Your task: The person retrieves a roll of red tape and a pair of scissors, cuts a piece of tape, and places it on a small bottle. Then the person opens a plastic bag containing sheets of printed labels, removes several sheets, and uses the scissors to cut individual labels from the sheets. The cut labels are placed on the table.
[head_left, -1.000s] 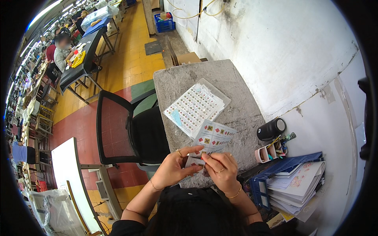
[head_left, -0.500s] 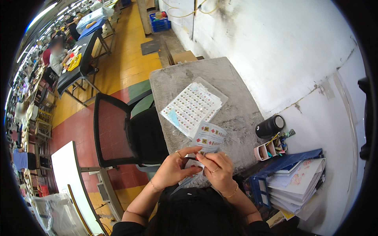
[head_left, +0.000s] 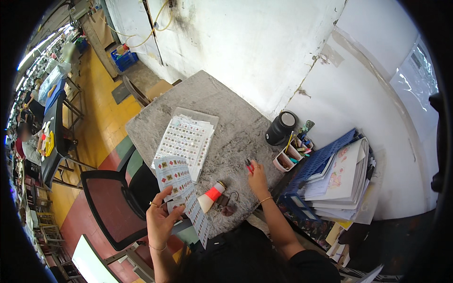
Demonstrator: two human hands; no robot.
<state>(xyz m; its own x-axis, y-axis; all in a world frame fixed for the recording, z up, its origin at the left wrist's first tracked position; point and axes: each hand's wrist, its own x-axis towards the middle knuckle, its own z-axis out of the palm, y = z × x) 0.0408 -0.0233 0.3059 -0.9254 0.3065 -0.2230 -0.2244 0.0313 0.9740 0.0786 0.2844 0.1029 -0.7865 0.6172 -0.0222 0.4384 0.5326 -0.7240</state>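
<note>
One grey-topped bench (head_left: 240,127) carries our stack of printed papers (head_left: 185,137); overlapping its near end, a loose printed sheet (head_left: 175,175) is pinched between our left hand's (head_left: 162,218) thumb and fingers, while our right hand (head_left: 258,183) grips small red-handled snips (head_left: 250,168).
</note>
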